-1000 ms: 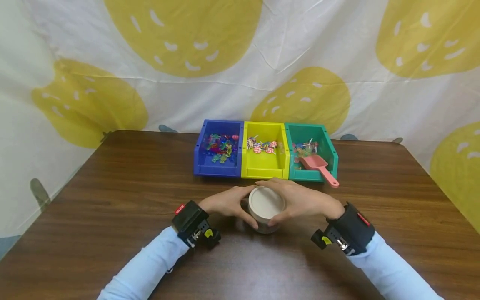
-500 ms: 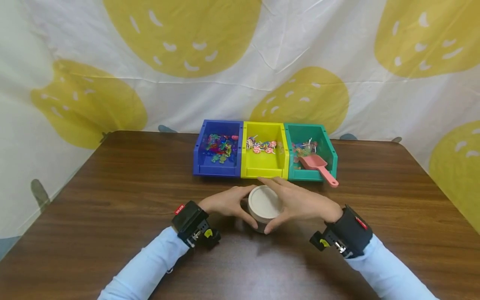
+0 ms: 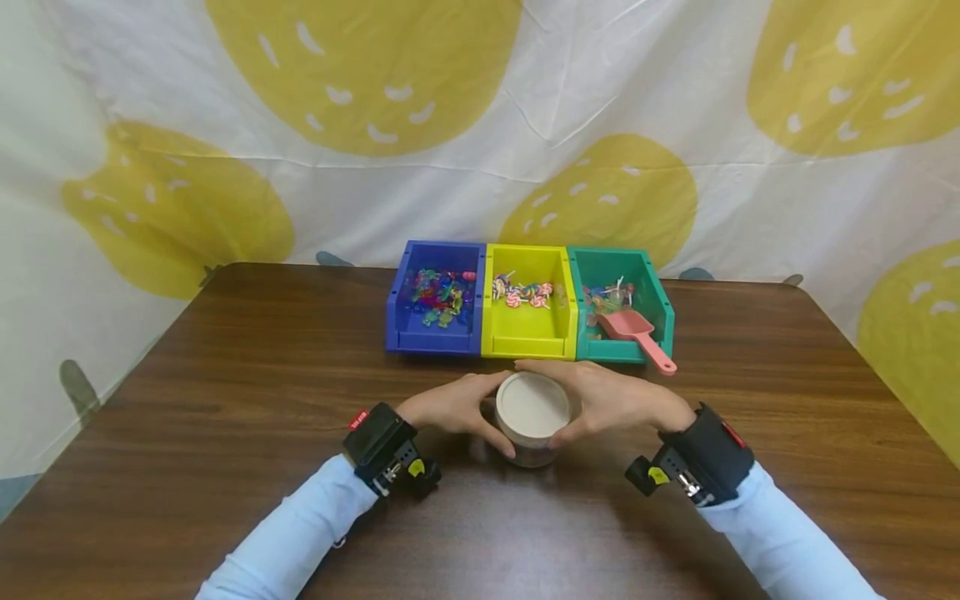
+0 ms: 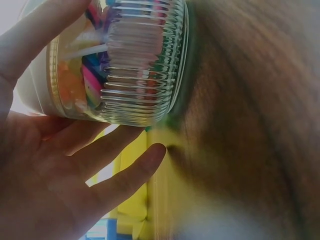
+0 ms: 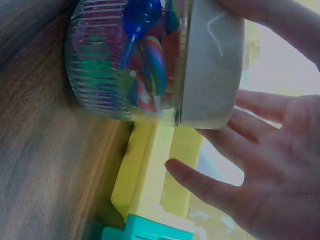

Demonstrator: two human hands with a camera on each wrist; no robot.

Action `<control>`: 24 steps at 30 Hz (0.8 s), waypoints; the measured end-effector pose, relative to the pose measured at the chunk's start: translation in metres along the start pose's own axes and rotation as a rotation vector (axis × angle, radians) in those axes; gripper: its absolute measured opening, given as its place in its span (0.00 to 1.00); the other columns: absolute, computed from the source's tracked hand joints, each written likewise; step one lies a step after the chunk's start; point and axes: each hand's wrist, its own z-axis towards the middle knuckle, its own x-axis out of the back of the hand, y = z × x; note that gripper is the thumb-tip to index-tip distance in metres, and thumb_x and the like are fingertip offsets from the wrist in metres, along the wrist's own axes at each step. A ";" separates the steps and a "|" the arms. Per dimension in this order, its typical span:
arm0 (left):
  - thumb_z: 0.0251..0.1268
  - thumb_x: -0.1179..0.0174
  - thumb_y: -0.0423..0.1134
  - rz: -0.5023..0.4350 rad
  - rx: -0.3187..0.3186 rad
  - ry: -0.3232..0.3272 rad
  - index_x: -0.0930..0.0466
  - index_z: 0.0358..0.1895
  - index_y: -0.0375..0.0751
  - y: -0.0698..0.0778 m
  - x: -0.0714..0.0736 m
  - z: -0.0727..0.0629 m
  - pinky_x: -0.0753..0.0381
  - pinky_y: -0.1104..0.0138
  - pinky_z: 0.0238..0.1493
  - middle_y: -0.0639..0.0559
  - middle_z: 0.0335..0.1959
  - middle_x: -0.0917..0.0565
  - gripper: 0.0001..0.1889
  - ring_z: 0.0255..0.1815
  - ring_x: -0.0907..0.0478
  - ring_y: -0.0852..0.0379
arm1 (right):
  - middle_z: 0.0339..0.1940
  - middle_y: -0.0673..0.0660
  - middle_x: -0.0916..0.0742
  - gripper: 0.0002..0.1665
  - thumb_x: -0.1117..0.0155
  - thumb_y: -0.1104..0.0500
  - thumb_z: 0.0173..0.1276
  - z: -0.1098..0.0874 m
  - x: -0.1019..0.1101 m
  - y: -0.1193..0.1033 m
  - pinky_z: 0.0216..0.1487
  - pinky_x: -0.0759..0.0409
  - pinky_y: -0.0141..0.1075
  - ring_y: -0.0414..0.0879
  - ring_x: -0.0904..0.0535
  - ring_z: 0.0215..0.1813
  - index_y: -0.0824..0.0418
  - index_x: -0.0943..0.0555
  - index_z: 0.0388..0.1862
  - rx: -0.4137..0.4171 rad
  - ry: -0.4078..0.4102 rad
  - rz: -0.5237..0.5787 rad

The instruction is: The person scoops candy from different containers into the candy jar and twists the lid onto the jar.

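A clear ribbed jar (image 4: 137,62) with a cream-white lid (image 3: 532,403) stands upright on the table. Colourful candies, some striped, show through its wall in both wrist views. My left hand (image 3: 456,405) holds the jar from the left, thumb on the near side and fingers round the far side. From the right, my right hand (image 3: 611,402) grips the lid between thumb and fingers. In the right wrist view, the little finger (image 5: 200,182) stands away from the jar. The far fingertips are partly hidden behind the lid.
Behind the jar stand joined blue (image 3: 438,342), yellow (image 3: 528,346) and green (image 3: 660,287) bins with small candies inside. A pink scoop (image 3: 633,325) lies in the green one, its handle over the front edge. A patterned cloth hangs behind the table (image 3: 262,350).
My right hand loosened and shifted on the lid half a second ago, and has now swung back to the right round it. The left hand and the jar have stayed in place.
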 end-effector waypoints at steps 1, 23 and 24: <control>0.42 0.30 0.42 0.003 0.000 0.000 0.43 0.65 0.43 0.000 0.000 0.000 0.37 0.61 0.61 0.50 0.59 0.30 0.44 0.59 0.34 0.56 | 0.60 0.59 0.28 0.51 0.28 0.50 0.46 0.000 -0.001 0.000 0.51 0.29 0.42 0.49 0.31 0.53 0.64 0.42 0.66 0.002 0.015 -0.012; 0.41 0.29 0.43 0.028 -0.011 0.017 0.41 0.63 0.42 0.000 -0.001 0.001 0.36 0.62 0.61 0.50 0.59 0.30 0.42 0.59 0.34 0.56 | 0.60 0.57 0.31 0.60 0.28 0.39 0.40 -0.003 -0.009 -0.003 0.52 0.29 0.42 0.48 0.33 0.54 0.61 0.45 0.67 -0.072 0.084 -0.019; 0.41 0.29 0.43 0.026 -0.012 0.018 0.41 0.63 0.42 0.000 -0.001 0.001 0.36 0.61 0.61 0.50 0.58 0.30 0.42 0.59 0.34 0.56 | 0.61 0.57 0.32 0.59 0.28 0.41 0.42 -0.003 -0.008 -0.001 0.55 0.31 0.43 0.48 0.34 0.56 0.61 0.46 0.68 -0.059 0.061 0.015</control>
